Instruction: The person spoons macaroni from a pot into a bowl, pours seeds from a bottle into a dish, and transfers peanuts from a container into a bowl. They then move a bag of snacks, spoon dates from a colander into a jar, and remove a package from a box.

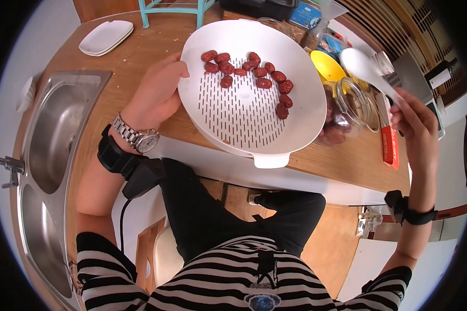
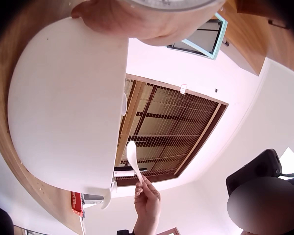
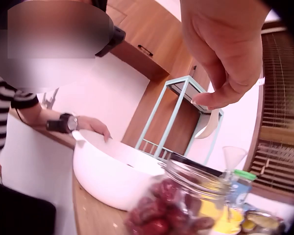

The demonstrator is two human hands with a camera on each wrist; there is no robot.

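A white colander (image 1: 233,116) with slotted holes holds several dried red dates (image 1: 250,66) along its far and right sides. My left hand (image 1: 158,88) grips its left rim, thumb over the edge and fingers against the outer wall. Up on the right, my right hand (image 1: 417,122) pinches the handle of a white spoon (image 1: 366,67). In the right wrist view, the spoon's bowl (image 3: 208,126) points down, above an open glass jar (image 3: 174,200) of more dates. The jar (image 1: 342,116) stands close beside the colander's right side.
Behind the jar are a yellow bowl (image 1: 327,66), a clear funnel (image 3: 233,155) and a red box (image 1: 390,142). White plates (image 1: 106,37) lie far left, near a steel sink (image 1: 62,135). A light blue rack (image 1: 174,9) stands at the back of the wooden counter (image 1: 135,57).
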